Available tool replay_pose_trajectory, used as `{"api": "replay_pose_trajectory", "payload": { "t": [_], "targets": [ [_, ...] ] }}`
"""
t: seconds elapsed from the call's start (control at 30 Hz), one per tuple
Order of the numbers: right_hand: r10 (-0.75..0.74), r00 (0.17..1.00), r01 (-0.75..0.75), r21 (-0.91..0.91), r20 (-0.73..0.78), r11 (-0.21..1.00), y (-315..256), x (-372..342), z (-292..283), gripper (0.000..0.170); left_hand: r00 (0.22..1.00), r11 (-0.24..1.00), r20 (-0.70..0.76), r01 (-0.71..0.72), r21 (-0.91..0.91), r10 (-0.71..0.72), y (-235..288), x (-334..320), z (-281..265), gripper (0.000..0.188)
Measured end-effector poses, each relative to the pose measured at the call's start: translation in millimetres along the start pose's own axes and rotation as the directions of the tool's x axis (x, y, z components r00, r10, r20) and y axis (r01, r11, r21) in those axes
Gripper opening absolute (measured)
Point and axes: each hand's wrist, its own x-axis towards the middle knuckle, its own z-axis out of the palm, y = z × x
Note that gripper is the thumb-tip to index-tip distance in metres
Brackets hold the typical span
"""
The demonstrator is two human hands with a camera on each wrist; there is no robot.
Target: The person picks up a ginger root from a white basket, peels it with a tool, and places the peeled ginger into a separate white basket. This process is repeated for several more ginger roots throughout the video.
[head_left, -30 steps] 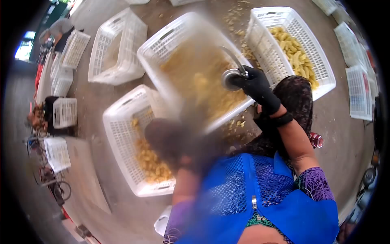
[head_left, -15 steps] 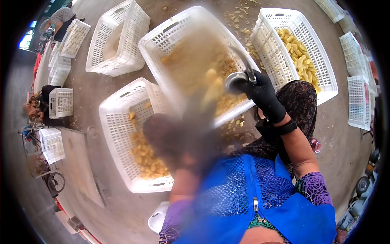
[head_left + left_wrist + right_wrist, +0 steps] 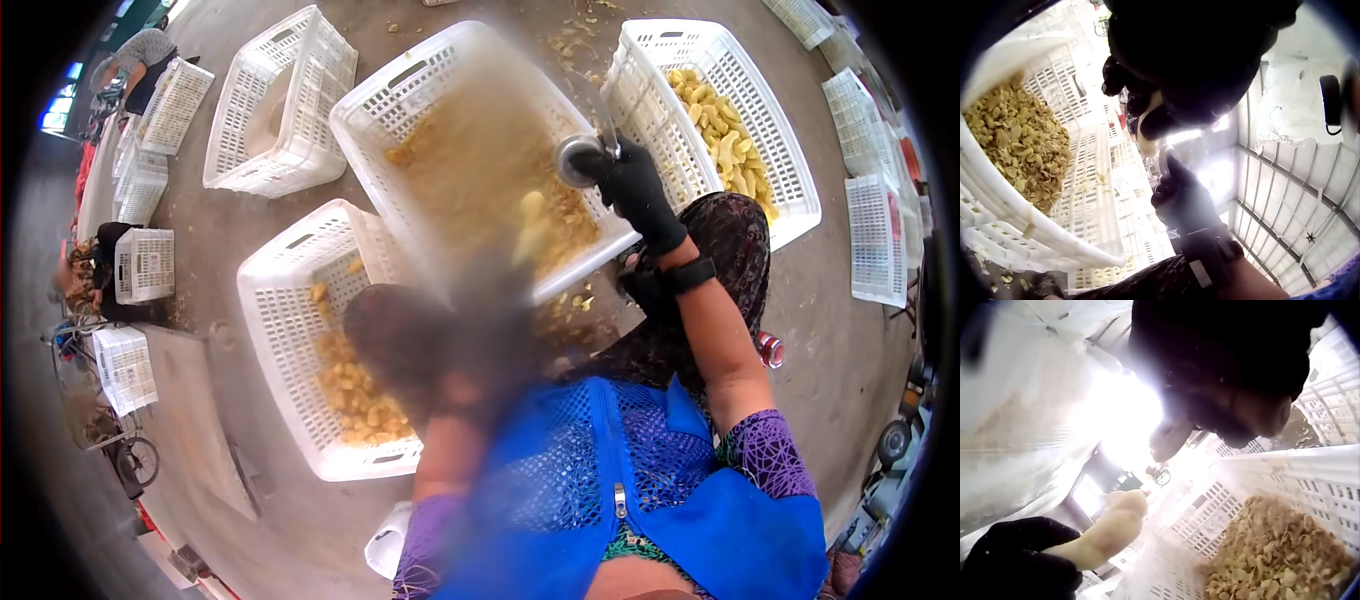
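Observation:
My left hand (image 3: 490,295), in a dark glove and blurred in the head view, holds a pale yellow peeled root (image 3: 1107,531), knobbly like ginger, over the middle crate (image 3: 365,120). One end of the root juts from the fingers toward my right hand (image 3: 640,195). That black-gloved hand grips a metal tool (image 3: 578,160) with a round, shiny disc and a thin curved part, near the crate's right side. Brown and yellow peelings (image 3: 1279,550) cover the crate's bottom. In the left wrist view the tool is mostly hidden, close to the root.
At right stands a crate (image 3: 640,90) of peeled yellow pieces (image 3: 725,130). A crate (image 3: 270,310) at lower left holds browner pieces (image 3: 355,390). Another crate (image 3: 230,150) stands upper left. Peel scraps (image 3: 570,45) lie on the floor. A person (image 3: 140,60) is at far left.
My right hand has turned a little, so the tool's curved part points more upward. The root shows more clearly between the hands. The whole head view has shifted slightly.

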Motion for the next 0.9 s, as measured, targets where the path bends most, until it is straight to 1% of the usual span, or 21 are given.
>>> {"api": "replay_pose_trajectory", "payload": {
  "t": [0.03, 0.07, 0.1, 0.13, 0.17, 0.2, 0.23, 0.27, 0.3, 0.33, 0.37, 0.4, 0.5, 0.53, 0.57, 0.6, 0.67, 0.73, 0.8, 0.83, 0.9],
  "targets": [
    [0.093, 0.995, -0.097, 0.079, 0.048, 0.992, -11.8, -7.7, -0.3, 0.018, 1.000, 0.999, 0.010, -0.007, 0.041, 0.007, -0.5, 1.9, 0.9, 0.036],
    [-0.341, 0.935, 0.350, -0.107, 0.095, 0.931, 9.5, -7.2, 2.7, 0.019, 1.000, 0.994, 0.019, -0.021, 0.107, 0.019, -0.8, 1.5, 1.1, 0.036],
    [0.000, 0.995, -0.007, 0.077, 0.100, 0.997, 0.9, -18.1, 7.4, 0.018, 0.999, 0.977, 0.027, -0.030, 0.209, 0.025, -1.5, -1.1, 1.6, 0.036],
    [-0.178, 0.980, 0.057, 0.720, 0.093, 0.692, 54.5, -10.3, 33.0, 0.018, 0.998, 0.948, 0.043, -0.056, 0.314, 0.045, -1.5, 2.6, 4.7, 0.036],
    [-0.517, 0.770, 0.166, 0.665, 0.374, 0.728, 123.1, 8.7, 47.9, 0.030, 0.997, 0.895, 0.059, -0.071, 0.440, 0.050, -2.4, 3.4, 6.3, 0.036],
    [-0.551, 0.768, 0.259, 0.628, 0.327, 0.734, 93.6, 10.4, 27.4, 0.030, 0.996, 0.840, 0.071, -0.081, 0.536, 0.051, -2.6, 6.7, 9.7, 0.037],
    [-0.248, 0.912, -0.076, 0.728, 0.327, 0.681, 46.3, -10.1, 18.5, 0.031, 0.995, 0.783, 0.083, -0.093, 0.615, 0.053, -1.5, 7.1, 15.5, 0.037],
    [0.065, 0.929, -0.353, 0.816, 0.365, 0.459, 16.4, -26.1, 19.0, 0.036, 0.993, 0.743, 0.095, -0.117, 0.659, 0.072, -1.1, 8.4, 19.2, 0.037],
    [-0.101, 0.948, -0.039, 0.425, 0.302, 0.904, 54.8, -1.7, 28.4, 0.031, 0.989, 0.724, 0.108, -0.146, 0.674, 0.099, 1.4, 10.6, 20.4, 0.037],
    [-0.247, 0.932, 0.203, 0.183, 0.264, 0.962, 35.3, 0.4, 16.9, 0.024, 0.973, 0.732, 0.133, -0.230, 0.642, 0.189, 4.4, 10.8, 18.9, 0.034],
    [-0.144, 0.972, 0.126, 0.105, 0.184, 0.986, 13.4, -6.3, 13.3, 0.020, 0.970, 0.714, 0.110, -0.233, 0.660, 0.214, -13.0, 14.4, 24.2, 0.031],
    [-0.168, 0.921, 0.087, 0.235, 0.352, 0.968, 25.5, -2.5, 9.2, 0.015, 0.971, 0.699, 0.086, -0.222, 0.680, 0.224, -29.1, 19.5, 32.2, 0.029],
    [-0.092, 0.957, 0.027, 0.234, 0.274, 0.972, 30.9, -3.8, 3.0, 0.013, 0.928, 0.589, 0.043, -0.271, 0.761, 0.370, -26.9, 11.3, 36.7, 0.023],
    [-0.265, 0.954, 0.244, 0.152, 0.139, 0.958, 45.0, 5.0, 1.5, 0.018, 0.923, 0.582, 0.054, -0.285, 0.762, 0.382, -31.3, 6.7, 34.7, 0.023],
    [-0.443, 0.896, 0.441, 0.039, 0.023, 0.896, 59.0, 16.1, 0.5, 0.024, 0.931, 0.561, 0.102, -0.296, 0.773, 0.352, -35.0, 4.2, 32.6, 0.025],
    [-0.449, 0.894, 0.448, 0.044, 0.009, 0.893, 72.4, 24.8, 1.0, 0.024, 0.936, 0.537, 0.149, -0.307, 0.786, 0.318, -35.7, 3.2, 29.5, 0.026],
    [-0.385, 0.899, 0.412, -0.107, 0.208, 0.905, 88.5, 38.1, 1.2, 0.028, 0.955, 0.557, 0.144, -0.271, 0.785, 0.261, -21.3, -3.5, 17.5, 0.028],
    [-0.412, 0.899, 0.437, -0.235, 0.148, 0.868, 50.7, 7.6, 2.2, 0.032, 0.972, 0.595, 0.132, -0.223, 0.772, 0.194, -18.9, -2.2, 18.7, 0.030],
    [-0.337, 0.934, 0.351, -0.127, 0.118, 0.928, 23.5, -24.4, -0.1, 0.033, 0.951, 0.606, 0.123, -0.277, 0.746, 0.283, -34.7, 7.3, 31.0, 0.034],
    [-0.089, 0.980, 0.127, -0.209, 0.181, 0.970, 38.3, -13.6, 7.6, 0.035, 0.950, 0.606, 0.130, -0.283, 0.744, 0.283, -45.6, 10.0, 36.1, 0.034],
    [-0.175, 0.969, 0.211, -0.219, 0.173, 0.953, 46.4, -5.5, 1.6, 0.035, 0.896, 0.595, 0.148, -0.393, 0.701, 0.418, -57.0, 12.4, 38.5, 0.030]
  ]
}}
